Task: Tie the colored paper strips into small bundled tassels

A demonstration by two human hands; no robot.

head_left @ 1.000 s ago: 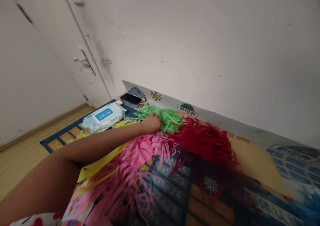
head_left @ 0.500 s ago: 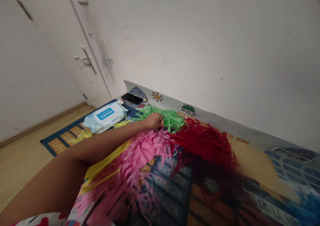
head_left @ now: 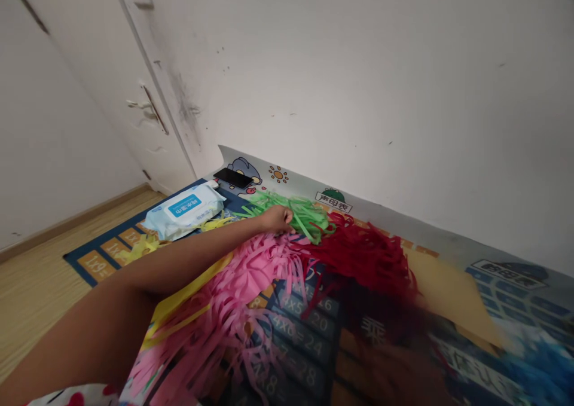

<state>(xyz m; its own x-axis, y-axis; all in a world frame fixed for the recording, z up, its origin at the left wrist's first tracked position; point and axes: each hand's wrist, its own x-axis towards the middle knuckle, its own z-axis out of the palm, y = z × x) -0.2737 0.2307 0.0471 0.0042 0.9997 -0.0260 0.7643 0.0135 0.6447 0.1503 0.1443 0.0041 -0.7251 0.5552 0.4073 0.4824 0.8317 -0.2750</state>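
Observation:
My left hand reaches across the table with its fingers curled closed. It rests where a heap of green paper strips meets a bundle of fringed pink paper; what lies inside the fingers is hidden. Beside it, to the right, spreads a pile of red paper strips. At the lower right, my right hand is a dark smear of motion near the red strips, and its fingers cannot be made out.
A pack of wet wipes and a black phone lie at the back left. Yellow strips sit under my left arm. Farther right are yellowish paper and blurred blue strips. A wall borders the printed mat.
My right hand has shifted slightly and is still blurred. My left hand stays closed in the same place among the strips. The whole view has moved a little.

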